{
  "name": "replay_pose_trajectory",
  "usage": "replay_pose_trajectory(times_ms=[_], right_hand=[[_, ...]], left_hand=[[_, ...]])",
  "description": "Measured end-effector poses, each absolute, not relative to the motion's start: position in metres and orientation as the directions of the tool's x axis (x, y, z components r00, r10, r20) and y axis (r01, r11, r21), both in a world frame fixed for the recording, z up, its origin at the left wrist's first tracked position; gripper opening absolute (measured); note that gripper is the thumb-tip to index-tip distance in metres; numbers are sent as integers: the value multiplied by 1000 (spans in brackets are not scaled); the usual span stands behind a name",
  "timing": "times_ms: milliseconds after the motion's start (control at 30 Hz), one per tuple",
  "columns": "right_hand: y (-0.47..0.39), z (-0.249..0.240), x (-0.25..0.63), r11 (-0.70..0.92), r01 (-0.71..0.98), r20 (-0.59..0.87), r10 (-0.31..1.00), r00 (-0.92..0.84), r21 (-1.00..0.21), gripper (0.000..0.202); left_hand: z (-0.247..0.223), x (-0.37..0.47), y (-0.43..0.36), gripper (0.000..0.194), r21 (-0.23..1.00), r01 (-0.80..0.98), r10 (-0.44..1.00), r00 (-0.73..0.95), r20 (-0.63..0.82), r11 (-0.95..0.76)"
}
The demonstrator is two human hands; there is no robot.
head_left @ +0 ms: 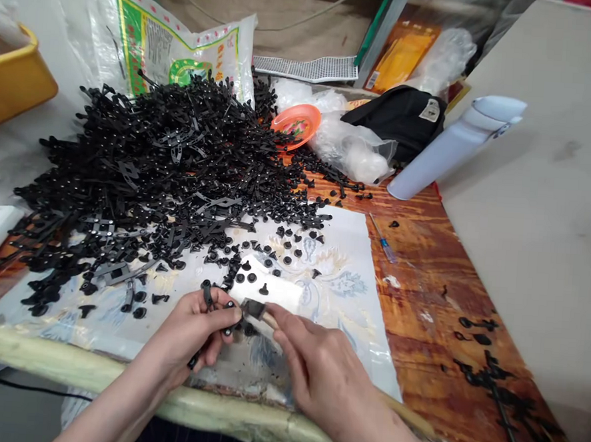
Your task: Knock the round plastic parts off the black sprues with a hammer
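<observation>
My left hand (pixel 193 328) is closed around a small black plastic part (pixel 208 292) with rounded ends, which shows between and below the fingers. Close beside it, my right hand (pixel 317 356) grips a hammer (pixel 254 308) by its light wooden handle. The dark, square hammer head is right at my left fingertips; whether it touches the part I cannot tell. Several small black mushroom-shaped pieces (pixel 264 289) lie on the patterned plastic sheet (pixel 340 304) just beyond my hands.
A big heap of black plastic parts (pixel 174 153) covers the back left. Behind it stand a printed sack (pixel 186 47), an orange plate (pixel 296 124) and a black bag (pixel 406 121). At the right are a pale blue cylinder (pixel 445 150), a screwdriver (pixel 385 243) and loose black parts (pixel 491 373).
</observation>
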State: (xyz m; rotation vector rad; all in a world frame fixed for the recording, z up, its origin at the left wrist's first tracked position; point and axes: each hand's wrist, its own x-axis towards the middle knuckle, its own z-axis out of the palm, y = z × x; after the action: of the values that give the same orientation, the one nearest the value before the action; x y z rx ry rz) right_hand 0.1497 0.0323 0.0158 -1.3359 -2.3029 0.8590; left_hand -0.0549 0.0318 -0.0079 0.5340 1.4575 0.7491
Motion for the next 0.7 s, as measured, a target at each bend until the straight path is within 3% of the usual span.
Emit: replay_pose_trajectory(times_ms=[67,167,233,367,467,567,633,700], right_hand=[[33,12,148,343,686,-63,868,-492,-642,39],[31,10,146,308,659,-19,898,-440,-686,39],[30,9,145,340,676,11,897,-441,-653,41],[37,7,149,294,676,-73,886,-459,-676,40],[56,3,171,166,689,-20,967,-254,-705,42],[81,-9,203,-35,853,52,996,73,-520,44],[97,-20,221,-129,945,71,985,157,-300,44],[109,-30,231,-142,968,102,981,166,-207,47]], left_hand=[[-8,-55,33,26,732,-116,733,-43,-679,671],[-9,-55,33,26,734,-111,735,-41,-677,670],[-10,-55,33,27,728,-122,730,-37,-682,674],[-11,-57,32,27,721,-165,728,-25,-686,673],[-11,-62,28,25,720,-257,749,20,-662,644],[-9,-68,22,24,702,-371,765,41,-642,609],[-6,-74,15,24,688,-428,769,27,-638,586],[-2,-86,3,22,682,-461,775,19,-631,567]])
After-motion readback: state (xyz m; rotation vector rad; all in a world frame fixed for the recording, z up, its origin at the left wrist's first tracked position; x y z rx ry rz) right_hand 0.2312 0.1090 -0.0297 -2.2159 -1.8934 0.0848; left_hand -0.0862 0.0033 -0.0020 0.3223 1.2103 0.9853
